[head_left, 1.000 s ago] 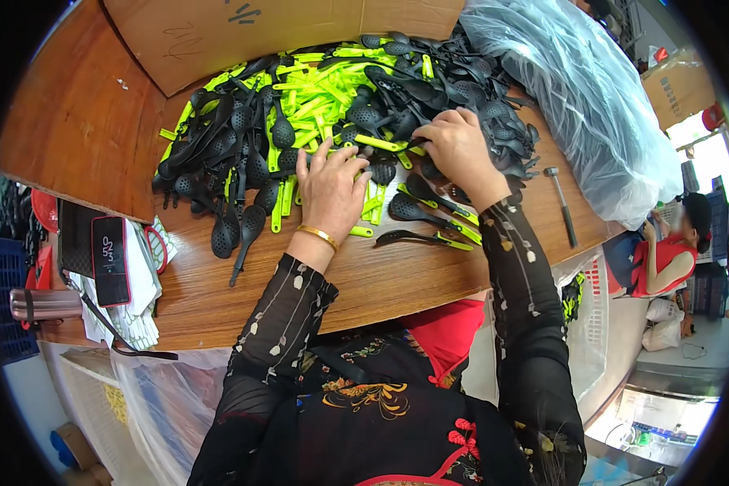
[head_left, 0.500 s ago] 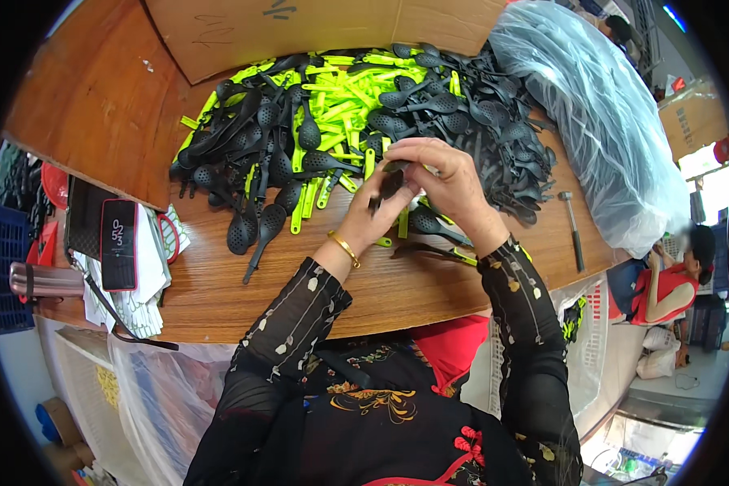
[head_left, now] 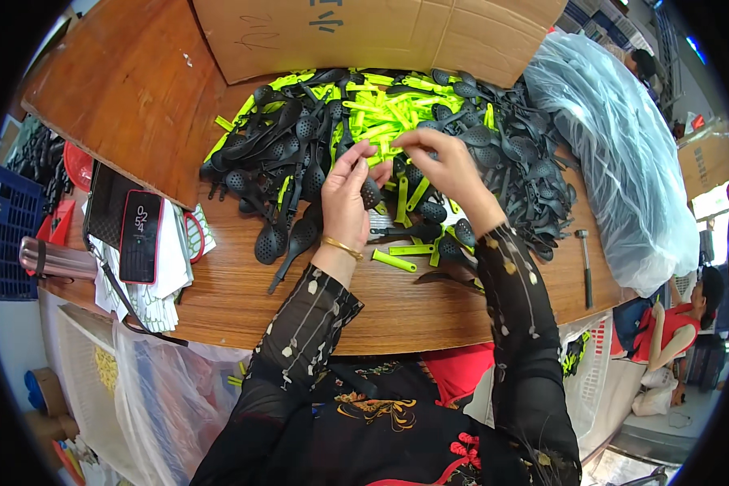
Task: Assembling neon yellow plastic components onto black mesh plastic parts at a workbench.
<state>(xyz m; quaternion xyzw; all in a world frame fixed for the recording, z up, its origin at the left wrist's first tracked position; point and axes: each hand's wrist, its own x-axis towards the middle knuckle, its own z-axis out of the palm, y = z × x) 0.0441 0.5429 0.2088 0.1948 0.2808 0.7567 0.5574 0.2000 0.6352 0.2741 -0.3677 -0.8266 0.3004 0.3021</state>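
Observation:
My left hand (head_left: 347, 194), with a gold bangle at its wrist, is closed, thumb and finger pinched at the top. A black perforated spoon head (head_left: 370, 194) shows against its fingers, and I take it as held there. Close by on the right, my right hand (head_left: 454, 170) has its fingers bent and their tips together; anything between them is too small to make out. Behind both hands lies a heap of bright green handles (head_left: 381, 113), flanked by black perforated spoons (head_left: 279, 150). A loose green handle (head_left: 394, 260) lies on the wooden table (head_left: 340, 316) in front.
A hammer (head_left: 585, 267) lies at the right, beside a large plastic-wrapped bundle (head_left: 616, 162). Cardboard (head_left: 381, 36) stands behind the heap. At left are a phone (head_left: 140, 236), papers (head_left: 158, 304) and a steel flask (head_left: 61, 259). A person in red (head_left: 664, 332) sits far right.
My hands have come apart from working close together over a black piece; the right has drawn slightly away. The view has shifted, and a loose green handle now shows on the table.

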